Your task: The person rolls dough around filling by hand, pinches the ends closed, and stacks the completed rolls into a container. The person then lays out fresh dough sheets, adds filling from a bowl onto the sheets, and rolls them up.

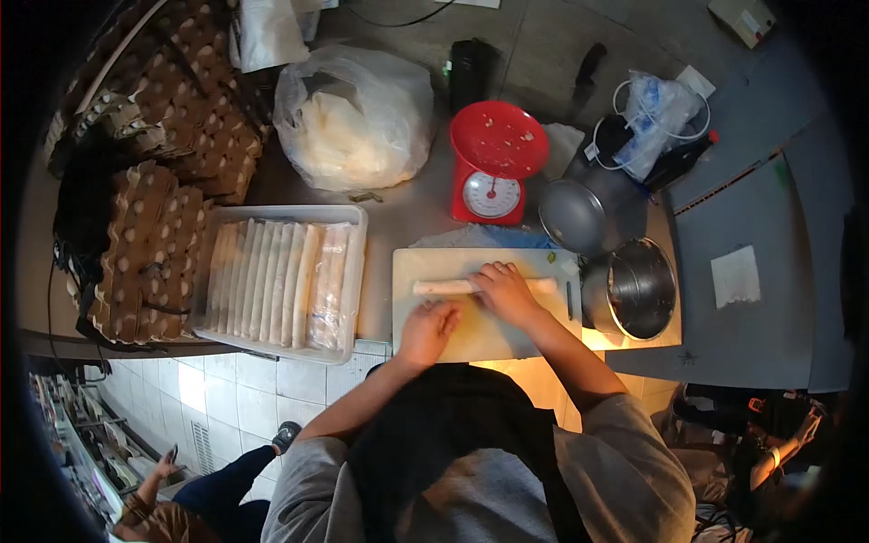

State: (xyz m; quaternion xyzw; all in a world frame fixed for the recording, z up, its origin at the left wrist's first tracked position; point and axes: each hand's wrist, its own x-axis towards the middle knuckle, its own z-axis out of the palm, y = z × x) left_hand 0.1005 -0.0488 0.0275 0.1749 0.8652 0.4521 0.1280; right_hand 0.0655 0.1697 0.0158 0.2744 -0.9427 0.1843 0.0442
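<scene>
The right hand (pixel 504 291) lies over a pale roll (pixel 441 287) on the cutting board (pixel 412 262), its fingers (pixel 490 271) extended across the roll; whether they grip or only press cannot be told. The left hand (pixel 428 335) is nearer the body, its fingers curled inward just short of the roll's left part; their inner side is hidden. To the left of both hands' fingers, a clear plastic bin (pixel 360 290) holds a row of similar rolls (pixel 272 276), with egg trays (pixel 149 253) beyond it. Ahead of the right fingers stands a red scale (pixel 498 170) on the bench (pixel 385 222); to their right is a metal pot (pixel 599 294).
</scene>
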